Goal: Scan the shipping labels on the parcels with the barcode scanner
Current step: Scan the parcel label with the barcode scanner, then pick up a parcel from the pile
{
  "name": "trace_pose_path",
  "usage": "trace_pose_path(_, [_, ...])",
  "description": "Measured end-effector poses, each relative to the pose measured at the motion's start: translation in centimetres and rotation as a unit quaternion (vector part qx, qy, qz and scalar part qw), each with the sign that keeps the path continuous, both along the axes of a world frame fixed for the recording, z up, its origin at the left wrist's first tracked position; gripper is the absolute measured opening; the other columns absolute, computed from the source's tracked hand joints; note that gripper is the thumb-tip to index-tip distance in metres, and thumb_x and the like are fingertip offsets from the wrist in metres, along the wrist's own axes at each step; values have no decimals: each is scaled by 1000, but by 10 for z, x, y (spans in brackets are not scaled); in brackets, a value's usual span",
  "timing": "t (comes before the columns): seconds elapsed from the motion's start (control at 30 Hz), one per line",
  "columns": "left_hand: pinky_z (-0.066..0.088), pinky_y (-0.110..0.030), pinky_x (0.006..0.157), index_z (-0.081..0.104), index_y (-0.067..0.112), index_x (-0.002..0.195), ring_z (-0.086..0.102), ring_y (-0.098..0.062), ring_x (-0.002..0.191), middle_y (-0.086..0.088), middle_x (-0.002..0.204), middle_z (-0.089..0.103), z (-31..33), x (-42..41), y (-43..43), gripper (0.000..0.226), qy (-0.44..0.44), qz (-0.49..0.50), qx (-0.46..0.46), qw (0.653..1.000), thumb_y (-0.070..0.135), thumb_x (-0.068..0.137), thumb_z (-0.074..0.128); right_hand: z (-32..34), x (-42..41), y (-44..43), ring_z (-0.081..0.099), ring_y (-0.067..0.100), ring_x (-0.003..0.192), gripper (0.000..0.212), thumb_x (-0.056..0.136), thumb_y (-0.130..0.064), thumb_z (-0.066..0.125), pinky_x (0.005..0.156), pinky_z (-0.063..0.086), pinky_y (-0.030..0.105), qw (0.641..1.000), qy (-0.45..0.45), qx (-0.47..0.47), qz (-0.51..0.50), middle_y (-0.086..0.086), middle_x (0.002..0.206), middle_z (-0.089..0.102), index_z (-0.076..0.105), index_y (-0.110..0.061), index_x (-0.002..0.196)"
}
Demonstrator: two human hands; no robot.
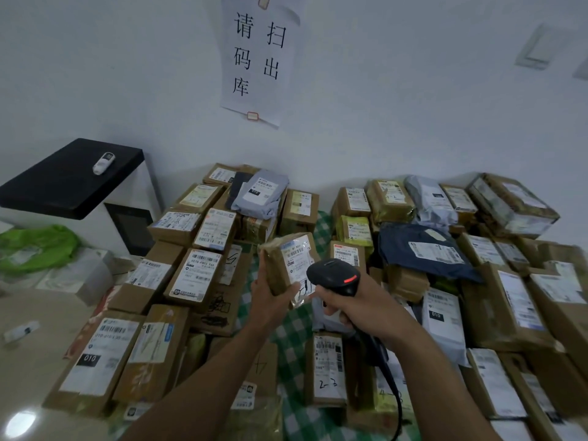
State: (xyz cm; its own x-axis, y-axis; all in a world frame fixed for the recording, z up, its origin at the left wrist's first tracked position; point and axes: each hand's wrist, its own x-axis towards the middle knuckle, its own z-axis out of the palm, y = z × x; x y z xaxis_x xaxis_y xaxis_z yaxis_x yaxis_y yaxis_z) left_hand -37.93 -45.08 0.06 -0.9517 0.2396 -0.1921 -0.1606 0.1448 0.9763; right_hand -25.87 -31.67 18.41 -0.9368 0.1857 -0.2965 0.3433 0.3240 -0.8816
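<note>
left hand: gripping a small brown parcel, lifted over the table's middle, label facing up
right hand: wrapped round the black scanner, red light on, nose just beside the label

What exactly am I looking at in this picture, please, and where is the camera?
There is no machine here: a person works with bare hands, and the one camera sits on their head, looking forward and down. The left hand holds up a small parcel with its label facing the viewer. The right hand grips a black scanner, its red light on, pointed towards that label. Below lie many more parcels on a green checked cloth. A paper sign hangs on the wall.
</note>
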Motion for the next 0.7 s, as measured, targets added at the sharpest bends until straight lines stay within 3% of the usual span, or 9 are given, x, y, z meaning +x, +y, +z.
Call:
trace_pose_path(0.13, [58,-15,78,23,57,149,60,4,107,7,134,58,24,15,-6,88,-15,-63,26,998,22,91,79,-4,2,8,62,-3,58,24,98,-30,71,56,50,18,1000,-6,-14,-19,-2,78,75,61,-33,119])
trace_pose_path(0.17, [59,-17,80,21,54,154,62,1,106,6,135,59,25,20,-9,92,-28,-89,25,995,23,90,80,-7,5,12,62,0,58,24,97,-32,71,57,50,19,999,-9,-13,-29,-1,79,76,61,-33,119])
trace_pose_path(0.23, [61,-37,92,14,57,156,67,-14,115,-1,141,61,24,32,-17,102,-70,-140,13,988,29,86,83,-14,11,18,60,6,59,28,96,-36,72,58,51,22,998,-17,-10,-52,-2,81,77,61,-33,121])
trace_pose_path(0.3, [60,-46,94,14,61,154,70,-20,115,-1,137,64,18,46,-20,103,-130,-188,-8,974,28,85,82,-22,18,24,58,8,58,24,96,-35,72,57,52,22,997,-25,-10,-77,-4,79,77,62,-34,118])
trace_pose_path(0.43, [59,-48,96,23,59,152,73,-18,108,3,129,70,5,69,-13,95,-208,-263,-31,942,26,84,81,-39,29,30,58,8,59,27,97,-36,72,61,53,27,994,-40,-17,-97,1,92,79,63,-35,122])
trace_pose_path(0.53, [57,-45,98,32,57,143,73,-17,108,5,125,72,-3,76,-1,77,-240,-294,-41,924,24,90,77,-47,35,31,60,2,57,25,97,-36,72,63,53,28,994,-44,-16,-103,1,97,79,60,-45,117])
trace_pose_path(0.7, [53,-51,104,45,38,149,71,-17,112,9,119,75,-24,86,22,66,-195,-289,-65,935,29,91,75,-55,40,32,56,12,59,18,96,-36,73,62,53,28,990,-54,-38,-125,1,94,80,62,-45,107])
